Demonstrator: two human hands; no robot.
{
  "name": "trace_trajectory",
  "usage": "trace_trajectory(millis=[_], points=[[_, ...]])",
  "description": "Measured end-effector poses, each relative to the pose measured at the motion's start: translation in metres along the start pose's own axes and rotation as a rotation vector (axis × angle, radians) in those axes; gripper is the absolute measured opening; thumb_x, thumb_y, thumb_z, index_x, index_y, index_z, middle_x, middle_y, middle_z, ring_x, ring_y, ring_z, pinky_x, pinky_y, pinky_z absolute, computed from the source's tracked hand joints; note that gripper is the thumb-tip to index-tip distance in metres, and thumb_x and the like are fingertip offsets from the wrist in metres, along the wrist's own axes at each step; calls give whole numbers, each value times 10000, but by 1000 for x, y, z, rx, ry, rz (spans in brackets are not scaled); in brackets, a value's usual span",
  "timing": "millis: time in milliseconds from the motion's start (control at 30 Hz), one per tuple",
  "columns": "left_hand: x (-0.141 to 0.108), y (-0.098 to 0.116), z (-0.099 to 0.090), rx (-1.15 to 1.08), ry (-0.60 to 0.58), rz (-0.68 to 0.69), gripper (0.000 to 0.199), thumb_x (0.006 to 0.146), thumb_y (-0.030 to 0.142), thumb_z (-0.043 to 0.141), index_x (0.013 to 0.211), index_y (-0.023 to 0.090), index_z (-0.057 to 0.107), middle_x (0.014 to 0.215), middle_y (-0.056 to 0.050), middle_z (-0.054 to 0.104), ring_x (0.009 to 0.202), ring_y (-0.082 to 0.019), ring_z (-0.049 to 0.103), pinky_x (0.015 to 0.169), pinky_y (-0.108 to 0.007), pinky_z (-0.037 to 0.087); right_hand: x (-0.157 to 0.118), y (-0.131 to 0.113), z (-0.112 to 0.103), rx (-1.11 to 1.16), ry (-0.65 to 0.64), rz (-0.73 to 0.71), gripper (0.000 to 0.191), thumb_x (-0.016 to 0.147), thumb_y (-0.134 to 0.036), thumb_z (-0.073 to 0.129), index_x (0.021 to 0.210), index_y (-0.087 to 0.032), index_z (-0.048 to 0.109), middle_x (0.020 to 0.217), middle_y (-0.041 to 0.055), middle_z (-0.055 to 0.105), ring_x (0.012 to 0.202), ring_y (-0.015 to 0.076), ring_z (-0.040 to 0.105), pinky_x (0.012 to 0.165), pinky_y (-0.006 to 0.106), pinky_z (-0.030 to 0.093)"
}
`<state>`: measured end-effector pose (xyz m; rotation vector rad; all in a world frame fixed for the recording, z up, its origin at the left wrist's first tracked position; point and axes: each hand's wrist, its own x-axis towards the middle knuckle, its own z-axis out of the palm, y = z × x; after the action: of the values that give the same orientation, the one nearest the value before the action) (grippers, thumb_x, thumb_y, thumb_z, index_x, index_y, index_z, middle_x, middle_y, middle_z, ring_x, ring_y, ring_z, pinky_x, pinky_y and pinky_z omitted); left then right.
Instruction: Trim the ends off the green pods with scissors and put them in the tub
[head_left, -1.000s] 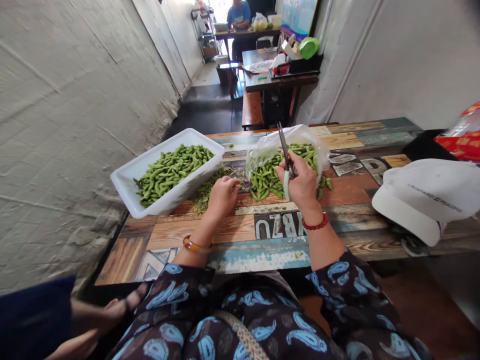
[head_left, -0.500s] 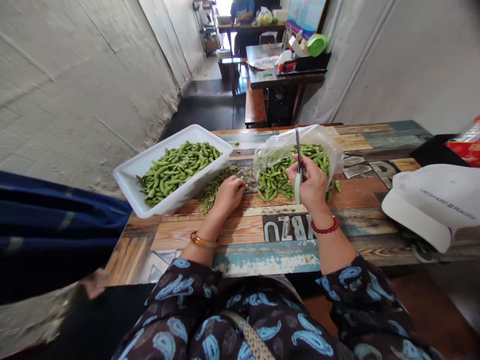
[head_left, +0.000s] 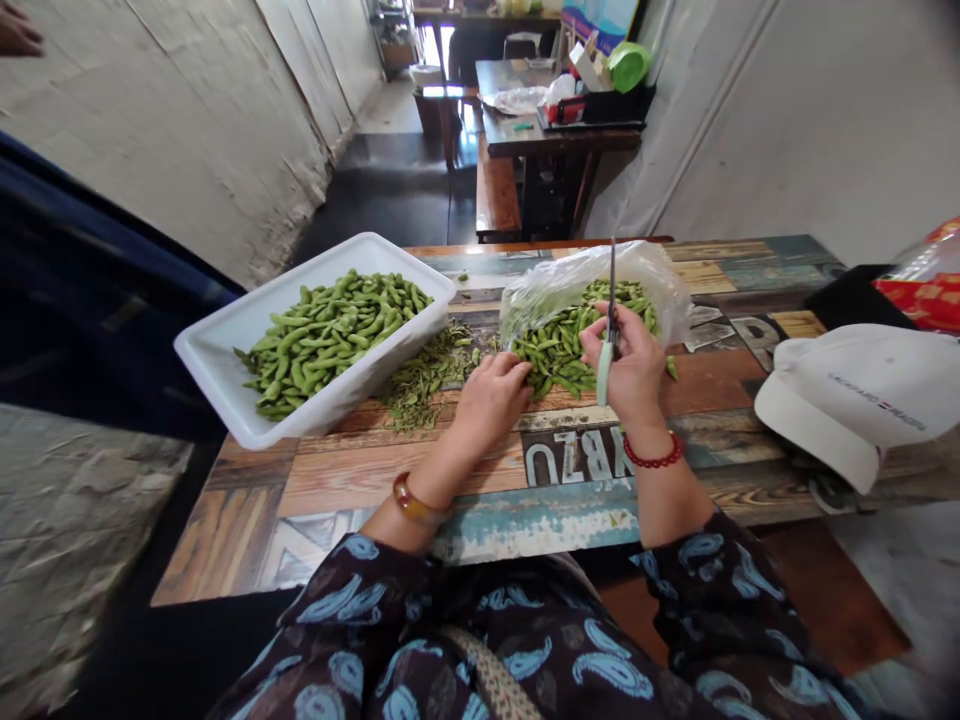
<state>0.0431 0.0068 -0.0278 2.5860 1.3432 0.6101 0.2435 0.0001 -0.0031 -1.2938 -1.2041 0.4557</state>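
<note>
My right hand [head_left: 636, 370] is wrapped round a pair of scissors [head_left: 604, 374] with pale green handles, the blades pointing up and away from me. Behind it, green soybean pods [head_left: 559, 350] spill from the mouth of a clear plastic bag [head_left: 525, 295]. At the left edge of these pods is my left hand [head_left: 491, 395], fingers bent and close together; what they hold, if anything, is hidden. Trimmed stem bits [head_left: 420, 390] lie in a heap left of that hand. A white plastic tub [head_left: 300, 428] farther left holds many more pods.
The wood-patterned table [head_left: 337, 470] bears a white cap [head_left: 862, 390] on the right, beside a red package [head_left: 930, 300]. Another table [head_left: 517, 75] with a green basket [head_left: 628, 66] stands beyond. Part of another person's hand [head_left: 19, 32] shows at the top left.
My left hand has moved right, from beside the stem heap to the pods at the bag's mouth. The scissors stay in my right hand. The view has tipped down slightly.
</note>
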Motion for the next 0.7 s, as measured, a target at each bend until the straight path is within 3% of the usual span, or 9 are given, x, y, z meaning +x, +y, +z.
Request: trace_trajectory(millis=[133,267,367,433,567,700], points=[[17,29,17,89,-43,-61,522,822,386,680,1266,129,580,1376,-195,486,1137,-334,519,954,-472,471,-3,0,1,-131,-32,-160,393,815,-312,675,1204,-256,654,906,20,701,844,195,679,792,353,607],[27,35,32,100,-91,57,238,864,299,616,1044,147,656,1238,-167,551,1059,-297,540,912,-443,479,-6,1,3,-153,-26,-200,398,817,-343,673,1202,-241,661,881,33,714,835,212,689,813,373,599],[25,29,36,18,-125,223,184,883,204,547,1013,143,661,1124,-163,596,1079,-284,541,927,-433,467,-8,1,5,-165,-68,-200,398,806,-353,684,1187,-238,670,855,33,716,761,209,686,780,377,598],[20,25,34,-86,-118,245,171,853,131,530,954,142,667,1062,-156,612,1050,-266,557,917,-412,467,-8,1,6,-184,-74,-205,393,800,-349,690,1175,-232,677,856,36,717,742,208,686,765,377,598],[8,19,23,-456,40,33,145,758,58,537,795,153,640,964,-105,617,917,-198,575,855,-332,476,-7,7,5,-172,-45,-206,397,793,-350,694,1169,-226,675,834,30,710,725,203,685,737,365,600],[-2,16,10,-1021,130,-324,43,721,126,601,754,151,608,780,-21,592,757,-134,549,750,-272,455,-5,12,4,-107,-43,-161,408,782,-374,707,1159,-223,672,824,24,698,644,177,662,648,335,600]])
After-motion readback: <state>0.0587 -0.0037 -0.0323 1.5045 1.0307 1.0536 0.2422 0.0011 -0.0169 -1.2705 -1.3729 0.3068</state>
